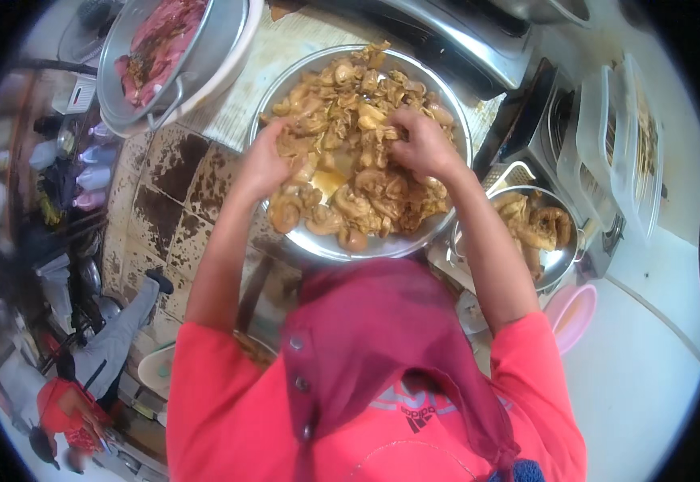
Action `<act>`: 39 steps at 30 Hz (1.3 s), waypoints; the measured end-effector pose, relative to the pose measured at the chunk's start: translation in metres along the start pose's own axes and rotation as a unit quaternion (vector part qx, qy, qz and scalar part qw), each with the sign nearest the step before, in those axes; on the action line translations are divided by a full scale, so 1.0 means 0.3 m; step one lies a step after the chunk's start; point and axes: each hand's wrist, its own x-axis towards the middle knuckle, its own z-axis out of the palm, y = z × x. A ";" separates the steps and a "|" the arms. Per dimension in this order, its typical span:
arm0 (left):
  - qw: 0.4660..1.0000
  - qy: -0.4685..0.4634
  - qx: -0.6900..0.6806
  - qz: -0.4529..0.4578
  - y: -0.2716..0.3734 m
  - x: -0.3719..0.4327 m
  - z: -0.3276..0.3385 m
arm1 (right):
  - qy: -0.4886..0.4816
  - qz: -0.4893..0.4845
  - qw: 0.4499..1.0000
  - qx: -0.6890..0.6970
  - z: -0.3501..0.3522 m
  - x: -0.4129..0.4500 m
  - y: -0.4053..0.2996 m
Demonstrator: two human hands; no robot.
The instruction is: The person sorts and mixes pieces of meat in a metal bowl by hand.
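A wide round metal tray (362,253) before me holds a heap of yellow-brown cooked meat pieces (374,193), curled and glistening like offal. Some brownish liquid (329,181) shows on the tray's bottom near the middle. At the heap's left side is my left hand (268,159), its fingertips partly hidden among the pieces. My right hand (422,141) reaches into the right part of the heap, with its fingers curled around some of the meat.
A pot of raw pink meat (157,54) stands at the upper left. On the right are a smaller metal pan (545,241) with cooked pieces, clear plastic containers (618,138) holding skewers, and a pink bowl (572,316). A stove (458,42) lies beyond the tray. Another person (79,397) is at the lower left.
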 end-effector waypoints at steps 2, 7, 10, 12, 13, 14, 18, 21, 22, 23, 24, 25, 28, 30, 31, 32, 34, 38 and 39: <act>0.999 0.018 -0.008 0.047 -0.067 -0.006 -0.002 | 0.048 0.007 0.998 0.026 0.009 -0.017 0.047; 0.999 0.000 -0.043 0.006 -0.049 -0.041 0.001 | 0.080 0.089 0.986 0.118 -0.002 -0.044 0.071; 0.999 -0.017 -0.039 0.010 -0.028 -0.065 0.014 | 0.107 0.096 0.967 0.212 -0.001 -0.046 0.050; 0.993 -0.038 0.004 0.108 -0.034 -0.074 0.027 | 0.076 0.100 0.972 0.198 -0.020 -0.055 -0.018; 0.993 -0.039 0.005 0.111 -0.030 -0.081 0.032 | 0.080 0.100 0.972 0.198 -0.006 -0.057 -0.026; 0.992 -0.057 -0.025 0.113 -0.023 -0.090 0.037 | 0.120 0.060 0.986 0.097 0.018 -0.057 -0.022; 0.992 -0.079 -0.037 0.088 0.018 -0.098 0.032 | 0.042 0.003 0.999 -0.028 0.102 -0.108 -0.051; 0.999 -0.009 0.008 0.030 0.019 -0.160 -0.012 | 0.040 -0.071 0.996 0.025 0.095 -0.163 -0.105; 0.994 0.005 0.111 -0.001 0.030 -0.182 -0.028 | 0.038 -0.075 0.994 0.066 0.077 -0.167 -0.112; 0.976 0.020 0.213 -0.031 0.033 -0.194 -0.035 | 0.041 -0.072 0.995 0.063 0.070 -0.162 -0.100; 0.976 0.022 0.215 -0.031 0.016 -0.217 -0.039 | 0.063 -0.044 0.996 0.033 0.064 -0.157 -0.103; 0.972 0.012 0.233 -0.017 -0.015 -0.227 -0.032 | 0.089 -0.014 0.996 0.003 0.059 -0.147 -0.106; 0.965 -0.030 0.258 -0.033 -0.024 -0.234 0.012 | 0.120 -0.022 0.992 -0.001 0.082 -0.031 -0.079; 0.961 -0.069 0.262 -0.048 -0.032 -0.241 0.052 | 0.089 -0.013 0.996 -0.010 0.082 0.063 -0.099; 0.961 -0.063 0.266 -0.048 -0.041 -0.253 0.076 | 0.091 -0.019 0.996 -0.008 0.090 0.113 -0.107; 0.971 -0.050 0.233 -0.024 -0.054 -0.264 0.104 | 0.105 -0.068 0.992 -0.020 0.103 0.162 -0.113; 0.979 -0.038 0.201 0.004 -0.051 -0.262 0.157 | 0.122 -0.117 0.985 -0.033 0.152 0.253 -0.124; 0.991 -0.022 0.123 0.051 0.076 -0.230 0.193 | 0.074 -0.160 0.972 -0.153 0.195 0.337 -0.172; 0.995 -0.050 0.084 0.017 0.104 -0.208 0.177 | 0.018 -0.137 0.970 -0.201 0.192 0.331 -0.178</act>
